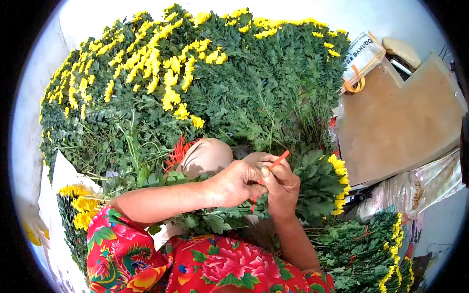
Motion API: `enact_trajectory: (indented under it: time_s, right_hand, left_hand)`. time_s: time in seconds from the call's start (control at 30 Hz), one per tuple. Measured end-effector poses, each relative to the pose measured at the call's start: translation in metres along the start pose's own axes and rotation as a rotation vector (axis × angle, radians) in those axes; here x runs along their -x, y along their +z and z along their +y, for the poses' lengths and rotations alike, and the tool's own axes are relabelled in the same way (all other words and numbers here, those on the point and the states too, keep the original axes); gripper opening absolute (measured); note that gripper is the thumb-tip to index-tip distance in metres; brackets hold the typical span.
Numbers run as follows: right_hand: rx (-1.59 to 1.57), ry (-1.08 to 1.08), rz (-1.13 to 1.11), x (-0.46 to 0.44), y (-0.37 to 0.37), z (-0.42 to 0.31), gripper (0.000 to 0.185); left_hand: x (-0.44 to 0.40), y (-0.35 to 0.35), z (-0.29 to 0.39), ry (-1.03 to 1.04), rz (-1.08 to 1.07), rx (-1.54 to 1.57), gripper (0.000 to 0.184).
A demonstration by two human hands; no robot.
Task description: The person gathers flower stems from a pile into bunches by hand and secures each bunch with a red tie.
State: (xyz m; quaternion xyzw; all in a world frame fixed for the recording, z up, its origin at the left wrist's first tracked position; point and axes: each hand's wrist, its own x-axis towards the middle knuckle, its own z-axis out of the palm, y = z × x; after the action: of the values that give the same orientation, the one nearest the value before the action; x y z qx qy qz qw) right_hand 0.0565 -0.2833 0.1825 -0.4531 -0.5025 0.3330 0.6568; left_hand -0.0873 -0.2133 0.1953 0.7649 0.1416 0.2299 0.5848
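A thin red strip [280,158] is stretched between two bare hands above a leafy bunch of yellow flowers [315,188] lying across a person's lap, its blooms pointing to the right. The left hand [232,183] is closed, its fingertips pinched at the middle of the strip, while the right hand [283,188], also closed, grips the strip between thumb and fingers, one end jutting out above the knuckles and the other hanging below. The hands meet just in front of the person's knees, clad in beige trousers [207,154]; a tangle of red strips [179,150] lies beside the knee on the left. The person wears a red floral garment [234,266]. Beyond the knees rises a broad heap of green stems and yellow flowers [273,88], banked against a pale wall [107,17]. More yellow-flowered bunches [347,249] lie at lower right, some bearing red ties, and another cluster [84,212] sits at far left next to a white sheet [68,171]. At right, a brown board [395,122] leans near a printed white bag [362,54] with an orange strap [358,84], above crumpled clear plastic [400,190]
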Motion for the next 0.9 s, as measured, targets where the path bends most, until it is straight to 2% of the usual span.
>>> enact_trajectory:
  time_s: [0.07, 0.13, 0.2, 0.27, 0.33, 0.4, 0.43, 0.47, 0.53, 0.57, 0.7, 0.77, 0.9]
  right_hand:
    - [0.076, -0.011, 0.008, -0.003, -0.002, -0.003, 0.008]
    - [0.096, -0.009, 0.033, -0.002, -0.002, -0.004, 0.008]
    - [0.130, 0.014, 0.060, 0.001, -0.002, -0.003, 0.010]
    - [0.154, 0.024, 0.034, 0.002, -0.003, -0.006, 0.011]
    - [0.173, 0.038, 0.015, 0.002, -0.005, -0.008, 0.012]
    - [0.109, 0.001, -0.134, 0.001, -0.010, -0.012, 0.017]
    - [0.225, 0.033, -0.229, 0.005, -0.015, -0.022, 0.027]
    - [0.228, 0.036, -0.216, 0.006, -0.016, -0.031, 0.027]
    - [0.564, -0.033, -0.341, 0.009, -0.016, -0.046, 0.035]
    - [0.589, -0.067, -0.374, 0.009, -0.016, -0.048, 0.039]
    - [0.598, -0.048, -0.384, 0.007, -0.022, -0.050, 0.038]
    - [0.602, 0.068, -0.407, 0.007, -0.025, -0.052, 0.028]
    - [0.677, 0.084, -0.421, 0.011, -0.031, -0.049, 0.016]
  left_hand:
    - [0.001, -0.003, -0.003, -0.019, 0.040, -0.065, 0.011]
    - [0.003, -0.011, 0.000, 0.071, -0.054, -0.357, 0.012]
    - [0.005, -0.005, -0.004, 0.099, -0.025, -0.334, 0.013]
    - [0.006, -0.001, -0.010, -0.011, 0.046, -0.060, 0.015]
    - [0.007, -0.001, -0.008, -0.032, 0.047, 0.003, 0.015]
    - [0.008, -0.004, -0.007, -0.252, 0.056, 0.307, 0.012]
    - [0.008, -0.006, -0.005, -0.292, 0.055, 0.353, 0.010]
    - [0.008, -0.008, -0.008, -0.295, 0.042, 0.355, 0.010]
    - [0.010, -0.011, -0.019, -0.250, -0.027, 0.459, 0.009]
    - [0.011, -0.010, -0.024, -0.244, -0.014, 0.514, 0.008]
    - [0.006, -0.015, -0.016, -0.229, -0.055, 0.540, 0.009]
    - [0.006, -0.017, -0.016, -0.247, -0.063, 0.518, 0.009]
    - [0.004, -0.019, -0.017, -0.305, -0.066, 0.541, 0.010]
